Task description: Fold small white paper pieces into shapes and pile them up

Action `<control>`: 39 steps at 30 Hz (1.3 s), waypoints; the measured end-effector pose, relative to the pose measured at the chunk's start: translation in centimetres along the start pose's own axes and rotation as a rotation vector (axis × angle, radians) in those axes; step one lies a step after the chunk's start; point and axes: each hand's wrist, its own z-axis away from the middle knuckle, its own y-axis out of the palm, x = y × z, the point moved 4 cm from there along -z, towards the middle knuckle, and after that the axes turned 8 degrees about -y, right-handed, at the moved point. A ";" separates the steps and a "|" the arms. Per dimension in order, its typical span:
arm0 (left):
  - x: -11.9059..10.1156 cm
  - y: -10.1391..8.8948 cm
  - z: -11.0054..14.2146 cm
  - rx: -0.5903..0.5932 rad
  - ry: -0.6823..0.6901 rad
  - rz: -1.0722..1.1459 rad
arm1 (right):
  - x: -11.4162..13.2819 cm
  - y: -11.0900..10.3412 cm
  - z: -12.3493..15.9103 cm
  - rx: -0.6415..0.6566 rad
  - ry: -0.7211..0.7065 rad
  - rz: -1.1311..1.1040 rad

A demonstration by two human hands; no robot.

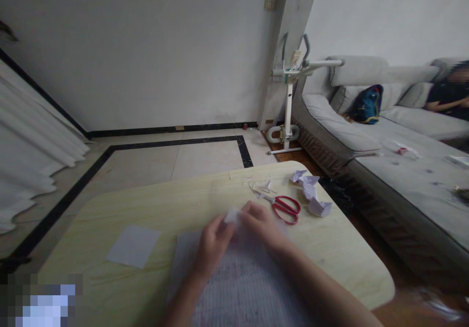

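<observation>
White and small: pinching a paper piece (232,215) between bent fingers of left hand (213,241) and right hand (262,220), above the table (351,263), near a marked sheet (244,288), left of red scissors (287,209) and folded papers (309,191).

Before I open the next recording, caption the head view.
Left hand and right hand holding white paper above a table, near red-handled scissors and folded papers.
</observation>
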 end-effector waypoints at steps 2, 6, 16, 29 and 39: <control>0.0 0.1 -0.1 0.002 0.003 0.062 | -0.2 -0.2 -0.1 -0.027 0.015 0.004; 0.1 0.3 -0.2 0.027 -0.011 0.095 | -0.5 0.0 -0.2 -0.024 0.034 0.021; -0.7 -1.0 -0.3 -0.082 -0.031 0.140 | 1.9 0.4 0.6 0.049 -0.352 0.294; -0.7 -0.8 -0.5 -0.058 0.006 0.116 | 1.6 1.0 0.5 0.123 -0.408 0.428; -0.2 -0.8 -0.2 -0.056 0.096 0.022 | 1.5 0.9 0.3 0.110 -0.354 0.447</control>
